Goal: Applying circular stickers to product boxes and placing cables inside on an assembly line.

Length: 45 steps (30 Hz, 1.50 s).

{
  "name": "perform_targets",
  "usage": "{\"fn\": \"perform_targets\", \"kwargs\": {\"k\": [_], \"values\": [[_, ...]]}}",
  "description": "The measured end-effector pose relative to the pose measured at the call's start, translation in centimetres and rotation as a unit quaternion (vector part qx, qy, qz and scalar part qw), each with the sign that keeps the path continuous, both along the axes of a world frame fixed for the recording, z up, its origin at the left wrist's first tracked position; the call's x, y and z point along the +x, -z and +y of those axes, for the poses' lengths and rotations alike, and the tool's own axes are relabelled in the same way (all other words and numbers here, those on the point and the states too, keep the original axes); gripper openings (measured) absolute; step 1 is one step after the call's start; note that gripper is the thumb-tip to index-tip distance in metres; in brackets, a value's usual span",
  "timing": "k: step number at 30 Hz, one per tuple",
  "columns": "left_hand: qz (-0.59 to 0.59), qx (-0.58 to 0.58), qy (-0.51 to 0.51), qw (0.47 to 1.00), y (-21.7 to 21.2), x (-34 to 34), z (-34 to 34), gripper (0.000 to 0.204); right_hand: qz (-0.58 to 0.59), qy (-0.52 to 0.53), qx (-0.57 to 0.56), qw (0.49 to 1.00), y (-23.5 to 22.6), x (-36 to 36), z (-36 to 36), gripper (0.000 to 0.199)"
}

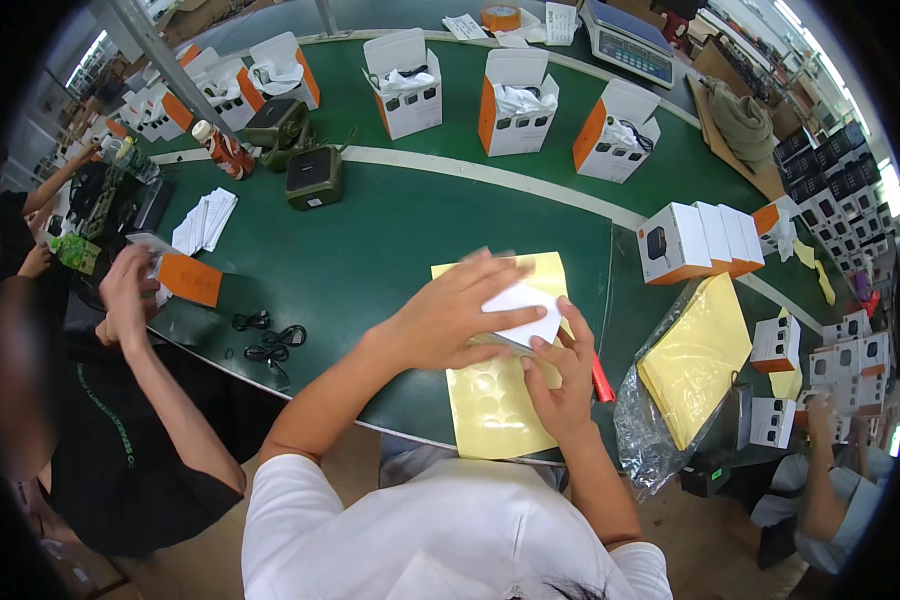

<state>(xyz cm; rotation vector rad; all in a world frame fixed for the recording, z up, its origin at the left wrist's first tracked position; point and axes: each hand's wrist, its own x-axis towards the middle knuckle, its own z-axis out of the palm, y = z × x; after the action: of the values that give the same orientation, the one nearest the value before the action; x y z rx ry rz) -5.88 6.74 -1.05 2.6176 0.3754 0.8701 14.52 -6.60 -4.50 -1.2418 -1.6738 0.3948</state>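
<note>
A small white box (526,312) is held between my two hands above a yellow sheet of round clear stickers (490,405). My left hand (457,312) grips its left side, thumb low, and the upper fingers are smeared by motion. My right hand (564,378) holds the lower right side with its fingertips, close above the sheet. Most of the box's left part is hidden under my left hand. Just right of my right hand lies a slim red object (602,380), partly covered, whose kind I cannot make out.
A bagged stack of yellow sheets (695,360) lies at the right, below a row of closed white-and-orange boxes (675,245). Open boxes (518,100) line the far strip. Green speakers (314,177) and black cables (275,345) are at left, where a co-worker's hand (128,295) handles a box.
</note>
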Motion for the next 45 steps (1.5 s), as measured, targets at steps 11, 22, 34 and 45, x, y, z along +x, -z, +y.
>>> {"fn": "perform_targets", "kwargs": {"k": [11, 22, 34, 45], "values": [[-0.072, 0.055, -0.408, 0.909, 0.3, -7.3, 4.9, 0.047, 0.239, 0.318, -0.164, 0.903, -4.4, 6.9, 17.0, 0.114], [-0.104, 0.085, -0.34, 0.931, 1.0, -5.9, 1.9, 0.055, -0.043, 0.493, -0.118, 0.861, -1.3, 12.0, 26.2, 0.127], [-0.263, -0.366, -0.09, 0.888, 3.0, 1.5, -4.3, 0.07, 0.062, 0.257, -0.063, 0.962, -2.5, -5.8, 1.1, 0.129], [-0.197, 0.03, -0.174, 0.964, 2.3, 0.7, -5.6, 0.04, 0.135, 0.126, 0.066, 0.981, 0.0, -2.4, -1.6, 0.06]]}}
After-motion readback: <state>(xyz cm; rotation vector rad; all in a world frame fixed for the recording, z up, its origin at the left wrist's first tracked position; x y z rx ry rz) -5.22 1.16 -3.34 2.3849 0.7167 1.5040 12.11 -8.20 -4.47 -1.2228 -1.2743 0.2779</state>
